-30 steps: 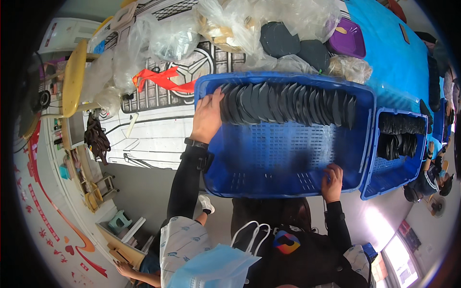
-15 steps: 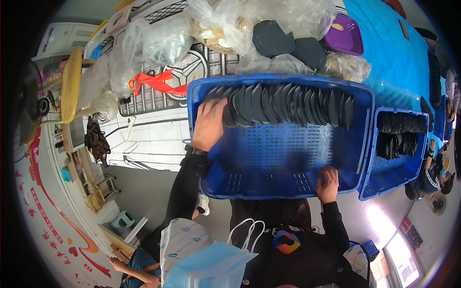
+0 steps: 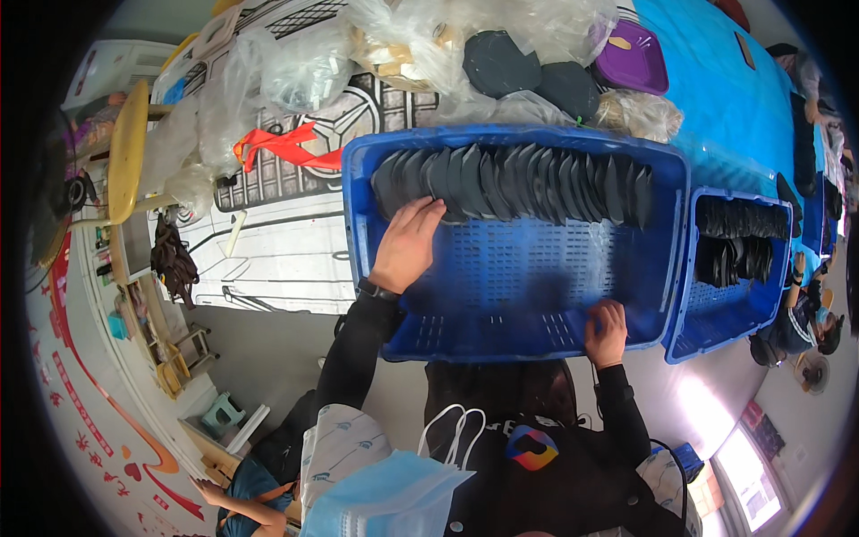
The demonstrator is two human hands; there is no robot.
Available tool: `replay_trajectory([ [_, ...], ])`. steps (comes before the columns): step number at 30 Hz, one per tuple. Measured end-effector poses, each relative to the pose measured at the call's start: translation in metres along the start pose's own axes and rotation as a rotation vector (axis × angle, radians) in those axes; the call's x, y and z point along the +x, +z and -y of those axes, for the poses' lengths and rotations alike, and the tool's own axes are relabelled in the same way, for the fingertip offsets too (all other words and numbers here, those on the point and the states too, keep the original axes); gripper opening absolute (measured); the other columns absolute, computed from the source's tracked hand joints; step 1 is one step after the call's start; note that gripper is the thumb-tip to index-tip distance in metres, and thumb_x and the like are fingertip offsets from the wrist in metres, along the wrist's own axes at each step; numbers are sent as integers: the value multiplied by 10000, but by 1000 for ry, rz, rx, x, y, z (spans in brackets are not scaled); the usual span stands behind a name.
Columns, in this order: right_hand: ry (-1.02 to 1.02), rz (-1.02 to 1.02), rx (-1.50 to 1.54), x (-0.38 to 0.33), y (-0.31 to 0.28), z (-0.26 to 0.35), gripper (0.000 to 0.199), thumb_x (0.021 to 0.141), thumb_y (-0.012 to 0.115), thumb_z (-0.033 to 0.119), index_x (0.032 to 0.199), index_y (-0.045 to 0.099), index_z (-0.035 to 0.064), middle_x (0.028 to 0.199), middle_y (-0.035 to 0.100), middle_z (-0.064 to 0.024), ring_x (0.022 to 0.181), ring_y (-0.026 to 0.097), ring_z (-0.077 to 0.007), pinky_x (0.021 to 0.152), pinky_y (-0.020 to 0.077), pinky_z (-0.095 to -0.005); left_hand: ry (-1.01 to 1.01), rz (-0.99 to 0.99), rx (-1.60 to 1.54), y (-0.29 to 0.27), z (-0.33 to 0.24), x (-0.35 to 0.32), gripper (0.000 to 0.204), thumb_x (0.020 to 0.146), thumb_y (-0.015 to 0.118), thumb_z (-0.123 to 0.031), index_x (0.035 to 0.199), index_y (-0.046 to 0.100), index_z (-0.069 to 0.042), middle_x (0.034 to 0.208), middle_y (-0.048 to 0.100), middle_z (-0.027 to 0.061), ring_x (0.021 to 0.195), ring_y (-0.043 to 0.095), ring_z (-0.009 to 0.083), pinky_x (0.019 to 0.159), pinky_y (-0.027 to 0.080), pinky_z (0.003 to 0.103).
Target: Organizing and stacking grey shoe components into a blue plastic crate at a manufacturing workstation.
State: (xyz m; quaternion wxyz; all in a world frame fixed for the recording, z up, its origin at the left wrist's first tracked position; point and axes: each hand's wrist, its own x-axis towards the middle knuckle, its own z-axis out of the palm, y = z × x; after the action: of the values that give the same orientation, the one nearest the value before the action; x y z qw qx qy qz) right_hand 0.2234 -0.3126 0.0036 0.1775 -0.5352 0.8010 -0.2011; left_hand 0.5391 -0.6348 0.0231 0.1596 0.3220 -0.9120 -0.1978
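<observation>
A long row of thin black curved pieces [image 3: 510, 186] stands on edge, packed closely along the far side of a blue plastic crate [image 3: 358, 215]. My left hand [image 3: 407, 246] reaches in over the crate's left part. Its fingers are stretched out, and the fingertips touch the near lower edge of the row, toward its left end. No piece shows in its grasp. At the crate's near wall, right of the middle, my right hand [image 3: 606, 333] has its fingers bent over the rim. The crate's slotted floor shows between the hands and the row.
To the right stands a smaller-looking blue crate [image 3: 680, 318] with black pieces [image 3: 743, 219]. Clear plastic bags [image 3: 304, 76], dark rounded sheets [image 3: 501, 63] and a purple tray [image 3: 631, 58] lie beyond. A red ribbon [image 3: 277, 143] lies left. Other people are at the lower left and far right.
My left hand has slid right and a little nearer, off the row's left end, which now shows. My right hand stays at the near rim. The whole view has shifted slightly.
</observation>
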Motion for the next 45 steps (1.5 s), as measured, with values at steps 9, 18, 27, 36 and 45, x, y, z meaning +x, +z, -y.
replay_trajectory([
  [9, -14, -40, 9, -1, -1, 1, 113, 796, 611, -17, 897, 648, 16, 994, 677, -170, 1051, 634, -395, 907, 527, -470, 41, -69, 17, -2, -23, 5, 507, 809, 595, 77, 1310, 606, 6, 1342, 629, 159, 1201, 622, 357, 1042, 500, 443],
  [18, 3, -70, 11, -11, -3, -3, 117, 796, 620, -7, 890, 680, 29, 967, 697, -149, 1018, 643, -372, 887, 537, -459, -443, -186, 229, -8, -8, -40, 537, 796, 608, 58, 1329, 612, -12, 1216, 676, 157, 1170, 592, 355, 1003, 460, 486],
  [27, -24, -119, -26, -9, 0, 1, 94, 827, 625, 12, 884, 692, 43, 922, 706, -138, 969, 650, -364, 849, 543, -451, -232, 37, 536, -15, 26, -40, 622, 816, 644, 11, 1431, 554, -21, 1215, 680, 128, 1221, 564, 267, 1057, 376, 481],
  [36, 23, -111, -13, -12, 2, 2, 91, 846, 626, 24, 891, 703, 46, 930, 722, -128, 961, 662, -351, 850, 547, -441, -93, 127, 365, -26, 62, -3, 668, 846, 560, 72, 1501, 477, -30, 1293, 697, 96, 1201, 587, 302, 1044, 419, 427],
  [45, 36, -112, 5, -11, 1, 2, 89, 844, 631, 14, 893, 701, 38, 926, 724, -127, 969, 667, -352, 863, 549, -443, -147, 107, 312, -25, 55, 4, 520, 832, 579, 75, 1321, 640, -91, 1297, 714, 41, 1163, 592, 288, 1019, 442, 418],
])
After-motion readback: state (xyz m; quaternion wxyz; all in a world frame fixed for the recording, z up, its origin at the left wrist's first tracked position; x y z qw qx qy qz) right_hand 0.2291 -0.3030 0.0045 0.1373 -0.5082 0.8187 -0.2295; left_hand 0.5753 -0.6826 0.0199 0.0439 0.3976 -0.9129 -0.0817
